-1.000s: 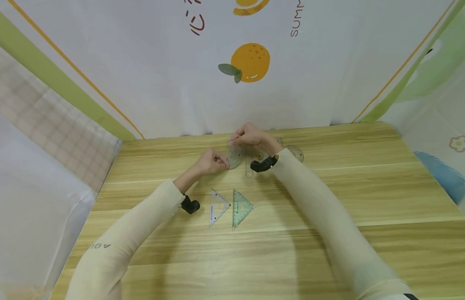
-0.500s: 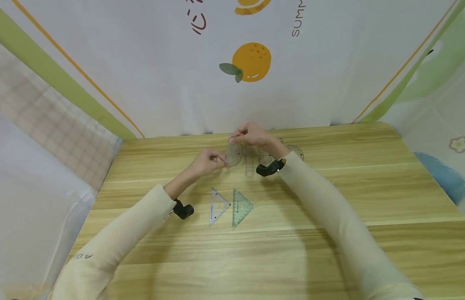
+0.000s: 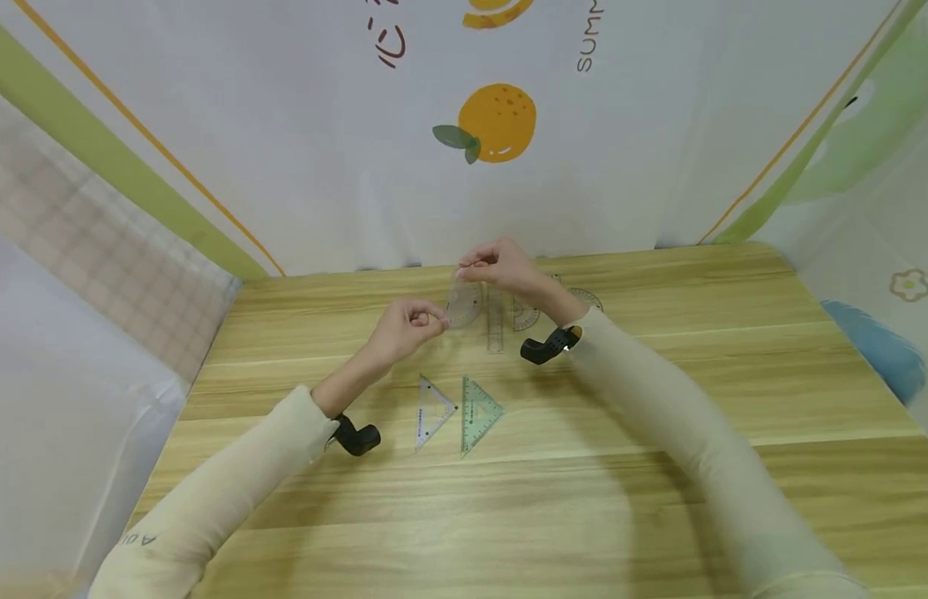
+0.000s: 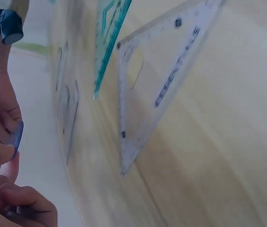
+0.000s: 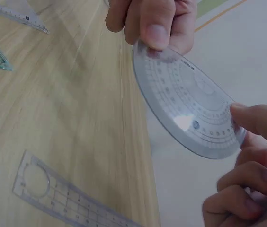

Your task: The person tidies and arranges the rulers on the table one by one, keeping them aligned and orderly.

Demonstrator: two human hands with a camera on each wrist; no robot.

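A clear half-round protractor (image 3: 466, 301) is held between both hands above the far part of the table. My left hand (image 3: 402, 331) pinches one corner of it between thumb and fingers. The other corner is gripped by the thumb and fingers of my right hand (image 3: 507, 270). In the right wrist view the protractor (image 5: 185, 101) is tilted, its printed scales facing the camera and its curved edge towards the table. A clear ruler (image 3: 495, 324) lies just right of it. Beside that ruler, partly behind the right wrist, lies another protractor (image 3: 522, 316).
Nearer on the wooden table (image 3: 464, 516) lie a clear set square (image 3: 424, 428) and a green set square (image 3: 479, 416), side by side. Beyond the right forearm a further protractor (image 3: 589, 298) shows in part. A printed cloth (image 3: 322, 166) hangs along the far edge.
Both hands have shifted slightly farther away and to the left with the protractor, still pinching its corners. The forearms have spread outward, showing more of the ruler and the protractor beside it.
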